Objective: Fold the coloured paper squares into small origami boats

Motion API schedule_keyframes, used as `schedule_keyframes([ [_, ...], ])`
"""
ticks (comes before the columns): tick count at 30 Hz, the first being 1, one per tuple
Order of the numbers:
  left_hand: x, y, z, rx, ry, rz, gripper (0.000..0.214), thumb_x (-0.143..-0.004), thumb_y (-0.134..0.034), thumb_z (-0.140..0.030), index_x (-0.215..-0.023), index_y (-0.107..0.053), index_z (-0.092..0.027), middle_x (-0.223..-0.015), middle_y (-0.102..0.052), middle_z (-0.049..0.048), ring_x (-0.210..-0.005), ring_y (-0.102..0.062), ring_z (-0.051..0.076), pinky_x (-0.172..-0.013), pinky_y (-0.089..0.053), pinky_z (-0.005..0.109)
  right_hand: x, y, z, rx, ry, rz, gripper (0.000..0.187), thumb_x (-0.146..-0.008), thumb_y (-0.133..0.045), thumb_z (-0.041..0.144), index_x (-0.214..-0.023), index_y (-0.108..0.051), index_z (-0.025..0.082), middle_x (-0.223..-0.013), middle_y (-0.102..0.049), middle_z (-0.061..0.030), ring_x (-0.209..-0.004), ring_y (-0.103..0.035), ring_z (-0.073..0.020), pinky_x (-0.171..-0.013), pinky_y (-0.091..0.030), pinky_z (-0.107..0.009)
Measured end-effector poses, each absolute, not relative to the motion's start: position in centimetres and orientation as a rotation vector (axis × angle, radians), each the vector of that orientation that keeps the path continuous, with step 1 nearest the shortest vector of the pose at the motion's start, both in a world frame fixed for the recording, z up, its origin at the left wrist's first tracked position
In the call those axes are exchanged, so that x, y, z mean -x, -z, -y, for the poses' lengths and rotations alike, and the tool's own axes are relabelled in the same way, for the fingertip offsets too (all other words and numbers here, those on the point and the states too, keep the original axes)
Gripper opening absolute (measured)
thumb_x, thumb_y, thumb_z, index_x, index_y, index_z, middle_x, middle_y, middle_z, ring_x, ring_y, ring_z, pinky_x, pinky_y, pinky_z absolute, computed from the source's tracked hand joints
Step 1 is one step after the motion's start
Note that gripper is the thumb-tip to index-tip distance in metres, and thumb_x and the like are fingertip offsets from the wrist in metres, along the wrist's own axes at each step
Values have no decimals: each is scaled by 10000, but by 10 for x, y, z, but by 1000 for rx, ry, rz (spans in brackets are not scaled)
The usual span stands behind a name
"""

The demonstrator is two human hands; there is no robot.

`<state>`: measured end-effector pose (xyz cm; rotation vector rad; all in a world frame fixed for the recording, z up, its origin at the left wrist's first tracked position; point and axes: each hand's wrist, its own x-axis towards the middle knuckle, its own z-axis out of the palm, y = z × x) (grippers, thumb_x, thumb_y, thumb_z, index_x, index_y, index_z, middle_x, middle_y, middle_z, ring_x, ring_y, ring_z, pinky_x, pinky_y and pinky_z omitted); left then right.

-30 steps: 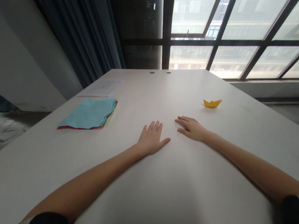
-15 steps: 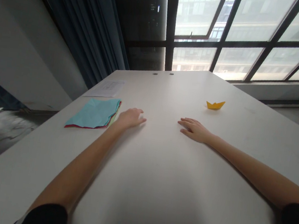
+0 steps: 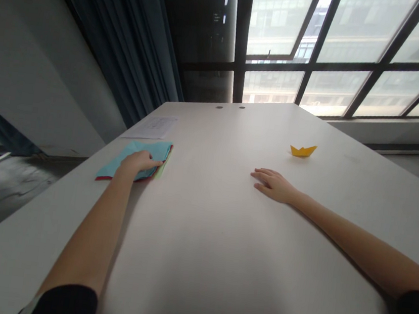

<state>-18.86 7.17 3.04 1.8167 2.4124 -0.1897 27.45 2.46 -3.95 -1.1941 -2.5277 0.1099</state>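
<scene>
My left hand (image 3: 136, 162) is over a stack of coloured paper sheets (image 3: 114, 167), light blue on top, with red and pale green edges peeking out below. Its thumb stretches toward the stack's right edge, and the other fingers are partly hidden; nothing shows held in it. Palm down on the white table (image 3: 198, 247), my right hand (image 3: 272, 185) lies flat with its fingers extended. Beyond that hand, a small yellow folded paper boat (image 3: 303, 151) stands on the tabletop.
A printed white sheet (image 3: 151, 127) lies behind the coloured stack, near the table's left edge. Two round grommets (image 3: 219, 107) are at the far end. Past the table are a dark blue curtain (image 3: 132, 40) and large windows (image 3: 336, 86).
My left hand has moved left, from the tabletop beside the stack to over the blue paper. My right hand stays in place. The view has shifted slightly.
</scene>
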Motion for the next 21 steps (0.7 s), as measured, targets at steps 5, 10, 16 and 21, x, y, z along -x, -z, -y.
schedule_keyframes([
  [5, 195, -33, -71, -1765, 139, -2311, 668, -628, -535, -652, -1044, -604, -134, -1025, -638, 111, -820, -609, 252, -625, -443, 282, -277, 41, -26, 1174, -114, 2516, 456, -866, -392, 450, -1240, -511, 216, -1293, -508, -106, -1194, -457, -252, -1000, -356, -448],
  [10, 199, -34, -67, -1724, 39, -2253, 499, -754, -467, -511, -1019, -595, -107, -891, -664, 94, -728, -610, 203, -580, -436, 250, -279, 42, -26, 1169, -113, 2521, 462, -871, -381, 450, -1243, -508, 207, -1295, -506, -109, -1196, -456, -248, -1007, -351, -443],
  [16, 190, -54, -56, -1932, 11, -2491, 358, -790, -426, -369, -987, -597, -124, -1003, -628, 103, -887, -569, 237, -741, -431, 304, -280, 41, -25, 1172, -121, 2508, 456, -867, -389, 455, -1242, -511, 227, -1296, -507, -100, -1194, -460, -251, -1006, -354, -445],
  [21, 147, -96, -30, -2083, -214, -2823, 408, -889, -237, -374, -1096, -502, -141, -1009, -598, 137, -871, -551, 257, -707, -420, 351, -278, 39, -25, 1186, -123, 2516, 465, -869, -382, 457, -1247, -506, 216, -1306, -496, -105, -1198, -454, -254, -1008, -349, -451],
])
